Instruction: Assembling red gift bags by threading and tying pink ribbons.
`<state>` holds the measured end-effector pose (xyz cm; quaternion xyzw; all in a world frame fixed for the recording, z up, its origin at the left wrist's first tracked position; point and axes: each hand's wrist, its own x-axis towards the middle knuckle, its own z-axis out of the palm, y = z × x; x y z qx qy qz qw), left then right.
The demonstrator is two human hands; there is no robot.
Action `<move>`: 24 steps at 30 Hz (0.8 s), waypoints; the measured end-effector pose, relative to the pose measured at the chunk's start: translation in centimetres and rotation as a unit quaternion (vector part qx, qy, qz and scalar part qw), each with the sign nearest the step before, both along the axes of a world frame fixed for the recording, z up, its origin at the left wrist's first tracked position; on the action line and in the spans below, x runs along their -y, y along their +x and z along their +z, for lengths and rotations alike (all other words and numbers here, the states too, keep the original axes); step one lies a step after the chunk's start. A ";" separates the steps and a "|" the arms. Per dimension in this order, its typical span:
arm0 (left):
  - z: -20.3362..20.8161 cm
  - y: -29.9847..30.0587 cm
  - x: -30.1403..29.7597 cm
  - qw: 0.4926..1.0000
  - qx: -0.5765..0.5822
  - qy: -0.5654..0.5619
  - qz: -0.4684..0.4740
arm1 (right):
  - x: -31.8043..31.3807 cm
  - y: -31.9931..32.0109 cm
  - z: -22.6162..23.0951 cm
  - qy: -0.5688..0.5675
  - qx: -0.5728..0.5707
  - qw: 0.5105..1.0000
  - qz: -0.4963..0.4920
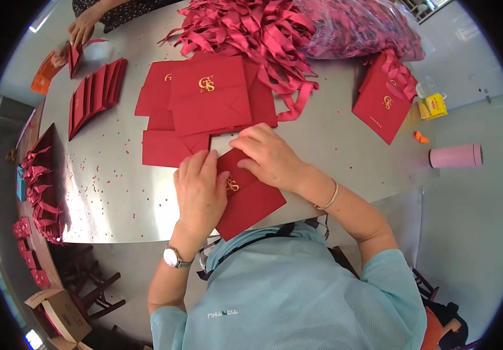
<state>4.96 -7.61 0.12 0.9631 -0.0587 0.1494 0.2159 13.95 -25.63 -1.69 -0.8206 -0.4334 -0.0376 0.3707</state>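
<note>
The red paper bag (254,204) is laid flat at the near edge of the counter (321,146), seemingly so that it can be steadied from two sides; its left side is covered by the left hand (201,186), fingers close together, and its top edge by the right hand (272,156), fingers curled; whether either is clamped cannot be told; smooth, creased flat bags (210,108) are stacked just beyond, within reach; glossy ribbons (245,35) are heaped in loose loops behind.
</note>
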 end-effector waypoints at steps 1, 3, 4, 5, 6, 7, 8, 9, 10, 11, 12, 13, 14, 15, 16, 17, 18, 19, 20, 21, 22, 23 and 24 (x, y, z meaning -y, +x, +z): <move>-0.6 -0.1 0.3 1.000 -0.015 0.000 -0.008 | 0.5 0.2 0.2 0.022 0.030 0.999 -0.029; -1.2 -0.5 0.6 0.999 -0.035 0.008 -0.031 | 2.2 1.5 0.1 0.051 0.081 0.991 -0.093; -1.2 -0.5 0.7 0.999 -0.027 0.013 -0.029 | 3.3 2.2 0.1 0.027 0.077 0.988 -0.128; -1.0 -0.3 1.0 0.999 -0.029 0.012 -0.031 | 4.3 3.0 0.2 0.002 0.073 0.984 -0.161; -0.6 -0.2 1.1 0.998 -0.053 -0.002 -0.023 | 5.0 3.6 -0.2 -0.016 0.044 0.984 -0.174; -0.2 0.0 1.3 0.997 -0.076 -0.016 -0.012 | 5.6 3.7 -0.1 -0.017 0.043 0.984 -0.173; -0.1 0.1 1.5 0.996 -0.086 -0.028 -0.006 | 6.1 3.8 0.0 -0.068 0.051 0.983 -0.161; 0.1 0.0 1.6 0.996 -0.087 -0.030 -0.005 | 6.5 3.8 0.1 -0.118 0.059 0.980 -0.148; 0.2 -0.1 1.6 0.995 -0.091 -0.037 -0.010 | 6.7 3.7 0.1 -0.119 0.058 0.980 -0.146; 0.4 -0.2 1.6 0.994 -0.094 -0.044 -0.016 | 6.9 3.5 0.1 -0.149 0.061 0.975 -0.156; 0.7 -0.2 1.7 0.994 -0.096 -0.046 -0.015 | 7.2 3.1 0.1 -0.179 0.063 0.968 -0.166; 1.0 -0.3 1.8 0.991 -0.113 -0.074 -0.017 | 7.4 2.8 0.2 -0.180 0.061 0.968 -0.163; 1.2 -0.5 1.8 0.986 -0.130 -0.102 -0.019 | 7.7 2.4 0.6 -0.172 0.084 0.964 -0.185; 1.4 -0.5 1.9 0.986 -0.133 -0.103 -0.016 | 7.9 2.0 1.1 -0.164 0.107 0.959 -0.206; 1.7 -0.5 1.8 0.982 -0.135 -0.129 -0.018 | 7.9 1.6 1.7 -0.164 0.102 0.961 -0.200; 1.7 -0.4 1.5 0.977 -0.141 -0.158 -0.018 | 7.6 1.2 2.1 -0.091 0.126 0.972 -0.176; 1.9 -0.1 1.3 0.964 -0.180 -0.198 -0.011 | 7.2 0.7 2.5 -0.016 0.147 0.977 -0.152; 2.2 0.2 1.0 0.962 -0.187 -0.199 -0.003 | 6.7 -0.5 3.1 -0.016 0.139 0.979 -0.145; 2.3 0.5 0.6 0.943 -0.237 -0.233 -0.025 | 6.4 -2.1 3.8 0.012 0.010 0.992 -0.126; 2.2 0.6 0.3 0.919 -0.286 -0.268 -0.045 | 6.1 -3.6 4.2 0.039 -0.121 0.986 -0.104; 2.1 0.6 0.2 0.925 -0.256 -0.276 -0.058 | 5.3 -4.6 4.4 0.062 -0.103 0.990 -0.079; 2.1 0.8 0.1 0.923 -0.260 -0.279 -0.053 | 4.6 -5.5 4.2 0.051 -0.086 0.992 -0.072; 2.6 1.0 0.0 0.902 -0.298 -0.307 -0.058 | 3.9 -6.2 3.9 0.038 -0.068 0.995 -0.065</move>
